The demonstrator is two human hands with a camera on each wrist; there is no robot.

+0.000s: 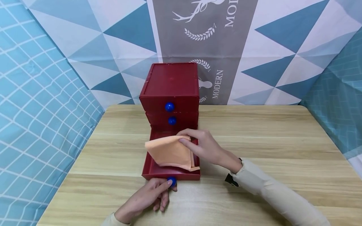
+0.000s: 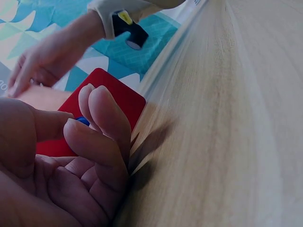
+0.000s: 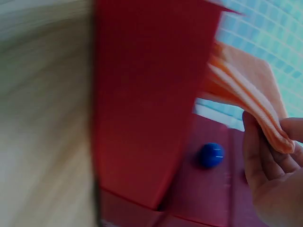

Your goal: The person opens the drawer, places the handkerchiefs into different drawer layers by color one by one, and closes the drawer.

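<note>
A folded orange cloth (image 1: 171, 152) is tilted over the pulled-out bottom drawer (image 1: 150, 169) of a red drawer cabinet (image 1: 172, 80). My right hand (image 1: 205, 146) pinches the cloth by its upper right edge; in the right wrist view the folded layers of the cloth (image 3: 251, 97) lie between thumb and fingers. At the drawer's front, my left hand (image 1: 150, 194) pinches the blue round knob (image 1: 172, 181) between thumb and fingers. The left wrist view shows only a sliver of that knob (image 2: 83, 121) behind the left fingers.
Two upper drawers with blue knobs (image 1: 169, 106) are closed above the open one. The cabinet stands on a wooden table (image 1: 254, 135) near its back edge. Patterned sheets (image 1: 130, 28) hang behind and at the sides.
</note>
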